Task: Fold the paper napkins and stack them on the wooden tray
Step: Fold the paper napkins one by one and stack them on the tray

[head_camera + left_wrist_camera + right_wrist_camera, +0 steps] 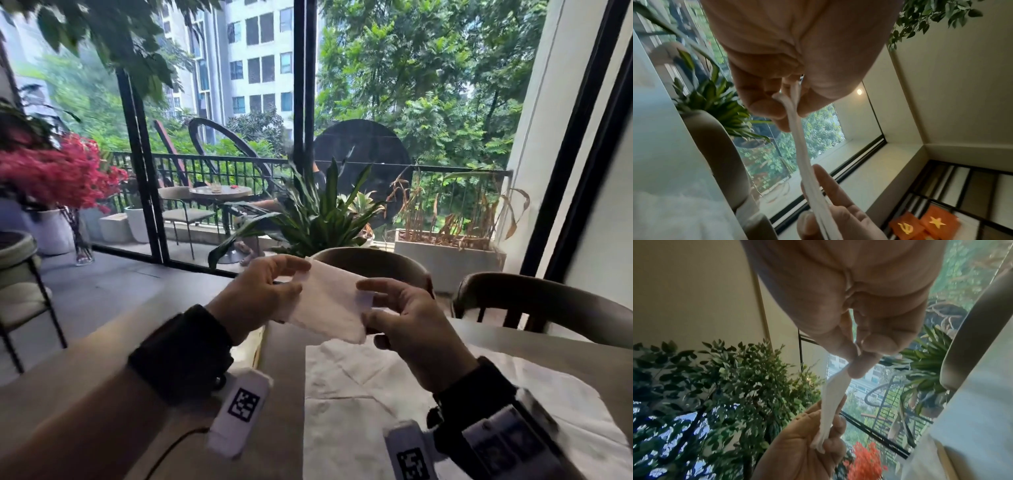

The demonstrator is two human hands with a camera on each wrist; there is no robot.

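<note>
A folded white paper napkin [329, 301] hangs in the air above the table, stretched between both hands. My left hand [301, 277] pinches its left end between thumb and fingers, and my right hand [364, 301] pinches its right end the same way. The left wrist view shows the left hand [791, 104] pinching the napkin [801, 154] edge-on, with the right hand [818, 203] on its far end. From the right wrist, the right hand [857, 353] pinches the napkin [832, 399] and the left hand [824, 434] grips the other end. A wooden edge [261, 339] under the left wrist may be the tray.
Unfolded white napkins [376, 394] lie spread on the table [281, 394] below the hands. Two curved wooden chair backs [373, 263] [531, 294] stand at the far side. A green potted plant [318, 212] is behind them, and a dark cable [171, 452] runs near the left arm.
</note>
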